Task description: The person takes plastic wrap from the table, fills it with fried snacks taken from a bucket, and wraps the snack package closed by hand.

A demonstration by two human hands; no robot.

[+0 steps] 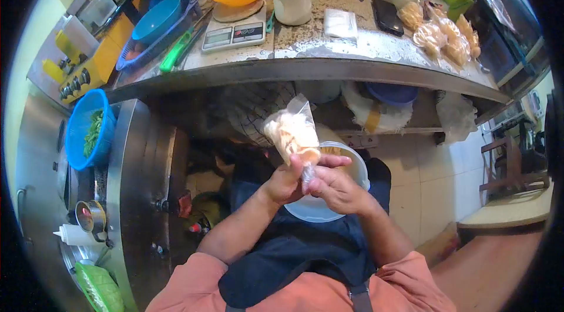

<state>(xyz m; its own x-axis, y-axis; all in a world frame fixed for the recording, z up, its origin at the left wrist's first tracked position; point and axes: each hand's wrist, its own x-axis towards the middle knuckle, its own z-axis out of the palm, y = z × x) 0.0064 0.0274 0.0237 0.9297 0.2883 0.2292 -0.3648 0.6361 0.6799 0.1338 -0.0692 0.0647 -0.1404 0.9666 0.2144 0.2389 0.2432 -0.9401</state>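
Observation:
A clear plastic bag (294, 130) with pale, light-brown contents is held up in front of me, over a white bucket (358, 162) between my legs. My left hand (286, 181) is closed around the lower part of the bag on its left side. From the right, my right hand (339, 187) pinches the bag's twisted end, which points down toward me. The two hands are close together. Part of the bucket's inside is hidden behind my hands.
On the counter (299, 52) stand a digital scale (235, 34), a white tub (292, 3), a stack of clear bags (341, 24), a black phone-like object (388, 17) and several filled bags (449, 39). A blue basket (91, 130) is at the left.

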